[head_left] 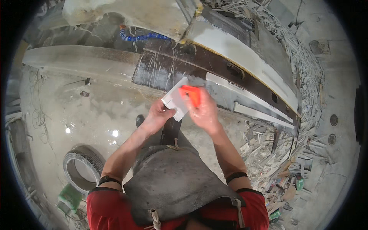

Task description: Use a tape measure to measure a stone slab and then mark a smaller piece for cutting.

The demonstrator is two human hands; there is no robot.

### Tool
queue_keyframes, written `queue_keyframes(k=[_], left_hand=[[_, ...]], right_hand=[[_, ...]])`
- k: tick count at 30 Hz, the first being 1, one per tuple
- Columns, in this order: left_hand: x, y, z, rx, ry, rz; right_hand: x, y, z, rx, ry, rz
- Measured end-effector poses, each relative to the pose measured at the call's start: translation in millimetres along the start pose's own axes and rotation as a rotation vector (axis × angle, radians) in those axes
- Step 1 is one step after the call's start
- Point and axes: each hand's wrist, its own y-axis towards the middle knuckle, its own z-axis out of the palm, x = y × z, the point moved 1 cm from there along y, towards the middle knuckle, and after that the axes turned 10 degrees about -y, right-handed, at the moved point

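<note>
My left hand (155,118) grips the lower left edge of a flat white tile piece (177,100), with the thumb on its face. The tile is held tilted above the front edge of a dark workbench. In my right hand (207,115) is a bright orange hand tool (193,96), blurred by motion, close against the tile's upper right side. What kind of tool it is does not show clearly, and my fingers cover part of it.
Two white strips (264,115) lie along the brown bench top (211,63). A blue coiled hose (142,37) runs behind it. Broken offcuts (264,153) heap at the right. A tyre (83,170) and a green canister (70,197) sit on the wet floor at lower left.
</note>
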Motion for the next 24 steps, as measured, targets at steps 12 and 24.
queue_keyframes(k=[12, 24], left_hand=[[-22, -49, -27, -0.040, -0.524, 0.244], [-47, -51, -15, -0.031, -0.630, 0.299]], right_hand=[[68, -33, -22, 0.238, -0.162, -0.225], [63, -56, -58, 0.404, -0.310, -0.074]])
